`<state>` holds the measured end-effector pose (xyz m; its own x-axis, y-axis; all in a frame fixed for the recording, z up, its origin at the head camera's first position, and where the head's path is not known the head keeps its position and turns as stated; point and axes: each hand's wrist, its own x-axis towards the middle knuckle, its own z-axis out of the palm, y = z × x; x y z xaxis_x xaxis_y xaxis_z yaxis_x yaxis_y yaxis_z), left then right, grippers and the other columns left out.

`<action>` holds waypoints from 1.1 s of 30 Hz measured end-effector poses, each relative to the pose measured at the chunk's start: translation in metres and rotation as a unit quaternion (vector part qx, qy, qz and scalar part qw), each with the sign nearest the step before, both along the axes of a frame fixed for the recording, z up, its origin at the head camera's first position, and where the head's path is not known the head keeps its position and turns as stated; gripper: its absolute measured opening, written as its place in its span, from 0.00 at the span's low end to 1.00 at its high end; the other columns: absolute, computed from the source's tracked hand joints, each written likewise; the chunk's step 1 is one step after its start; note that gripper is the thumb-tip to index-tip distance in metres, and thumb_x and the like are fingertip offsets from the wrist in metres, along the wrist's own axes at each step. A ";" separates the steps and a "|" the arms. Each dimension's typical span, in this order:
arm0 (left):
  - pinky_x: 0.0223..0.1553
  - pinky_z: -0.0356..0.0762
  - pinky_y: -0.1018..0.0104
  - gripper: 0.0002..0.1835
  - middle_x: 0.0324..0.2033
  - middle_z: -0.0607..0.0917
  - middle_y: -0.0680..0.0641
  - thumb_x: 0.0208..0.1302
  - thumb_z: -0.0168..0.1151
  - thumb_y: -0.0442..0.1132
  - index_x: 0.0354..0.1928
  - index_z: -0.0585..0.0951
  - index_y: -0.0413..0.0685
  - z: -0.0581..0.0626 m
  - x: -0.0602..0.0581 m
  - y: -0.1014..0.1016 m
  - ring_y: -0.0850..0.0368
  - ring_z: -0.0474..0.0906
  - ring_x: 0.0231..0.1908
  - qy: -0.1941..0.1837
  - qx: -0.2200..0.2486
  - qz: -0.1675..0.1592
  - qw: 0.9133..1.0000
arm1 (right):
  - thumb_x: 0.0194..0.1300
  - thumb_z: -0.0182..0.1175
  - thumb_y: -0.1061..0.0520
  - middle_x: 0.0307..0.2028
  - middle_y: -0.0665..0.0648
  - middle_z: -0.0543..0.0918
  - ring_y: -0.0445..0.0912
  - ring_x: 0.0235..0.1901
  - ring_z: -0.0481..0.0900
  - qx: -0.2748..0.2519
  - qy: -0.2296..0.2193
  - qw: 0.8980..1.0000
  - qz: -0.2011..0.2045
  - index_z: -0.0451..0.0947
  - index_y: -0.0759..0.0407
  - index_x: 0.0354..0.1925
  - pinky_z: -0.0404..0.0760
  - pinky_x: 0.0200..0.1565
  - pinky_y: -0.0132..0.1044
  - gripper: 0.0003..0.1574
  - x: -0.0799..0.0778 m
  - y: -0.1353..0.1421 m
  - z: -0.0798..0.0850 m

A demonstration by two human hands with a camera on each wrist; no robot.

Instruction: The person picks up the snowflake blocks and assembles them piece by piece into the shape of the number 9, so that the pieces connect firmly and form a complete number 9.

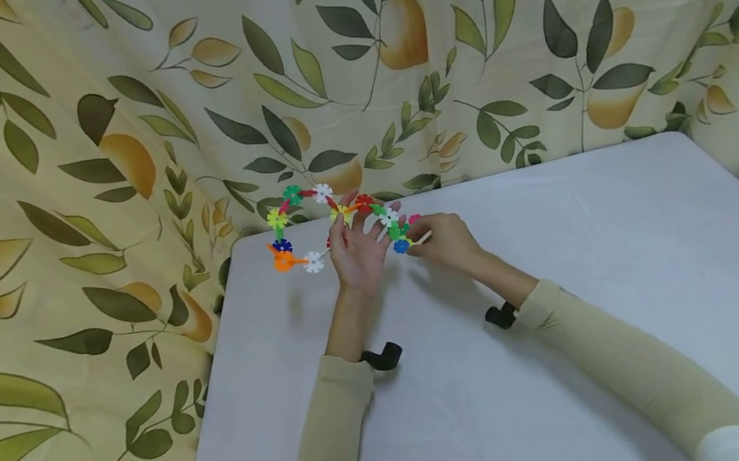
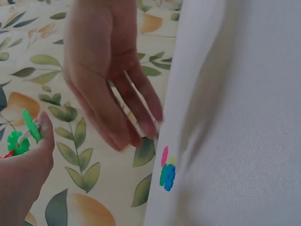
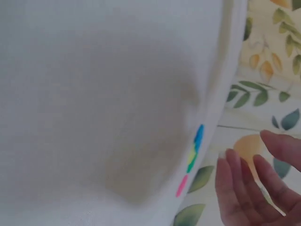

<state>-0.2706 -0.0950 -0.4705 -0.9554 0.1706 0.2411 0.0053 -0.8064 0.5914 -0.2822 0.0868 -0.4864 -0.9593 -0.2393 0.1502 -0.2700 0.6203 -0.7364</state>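
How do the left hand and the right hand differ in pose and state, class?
The left hand shows its palm to the head camera; the right hand shows its back. The left hand carries a chain of colourful flower-shaped pieces; the right hand appears to hold nothing. Both are bare, below beige sleeves.

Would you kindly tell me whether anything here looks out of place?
Only mildly: a cluster of coloured pieces lies near the far edge of the table, apart from the flower-piece chain at the left hand. Nothing looks damaged or spilled.
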 end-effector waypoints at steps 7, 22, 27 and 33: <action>0.71 0.57 0.30 0.27 0.64 0.70 0.40 0.80 0.37 0.54 0.76 0.62 0.59 -0.002 0.000 -0.001 0.22 0.61 0.72 0.004 0.003 -0.025 1.000 | 0.63 0.73 0.53 0.34 0.61 0.84 0.54 0.36 0.79 0.122 -0.042 0.991 0.031 0.83 0.63 0.53 0.76 0.37 0.46 0.23 -0.033 -0.015 -0.024; 0.70 0.64 0.34 0.30 0.64 0.71 0.40 0.79 0.37 0.56 0.78 0.60 0.59 0.002 0.001 -0.001 0.25 0.64 0.71 0.002 -0.010 -0.022 1.000 | 0.57 0.77 0.60 0.32 0.58 0.88 0.51 0.33 0.85 0.035 -0.027 0.999 0.000 0.87 0.63 0.38 0.84 0.37 0.45 0.12 -0.031 -0.010 -0.025; 0.67 0.70 0.37 0.32 0.67 0.69 0.37 0.79 0.35 0.57 0.80 0.56 0.57 0.001 0.000 -0.002 0.27 0.66 0.70 0.006 -0.017 -0.014 1.000 | 0.64 0.76 0.54 0.32 0.58 0.90 0.49 0.30 0.90 -0.132 -0.142 0.981 0.018 0.87 0.64 0.44 0.88 0.37 0.38 0.16 -0.017 0.000 -0.023; 0.67 0.71 0.38 0.27 0.64 0.72 0.40 0.80 0.35 0.56 0.76 0.62 0.60 -0.001 0.000 -0.002 0.25 0.64 0.71 0.005 -0.009 -0.016 1.000 | 0.67 0.72 0.57 0.35 0.64 0.90 0.51 0.32 0.91 -0.294 -0.221 0.928 0.058 0.81 0.72 0.49 0.89 0.40 0.45 0.20 0.004 0.005 -0.016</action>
<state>-0.2706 -0.0965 -0.4715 -0.9471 0.2052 0.2470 -0.0140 -0.7949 0.6065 -0.2782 0.0922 -0.5025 -0.9312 -0.3456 -0.1155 0.1004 0.0615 -0.9930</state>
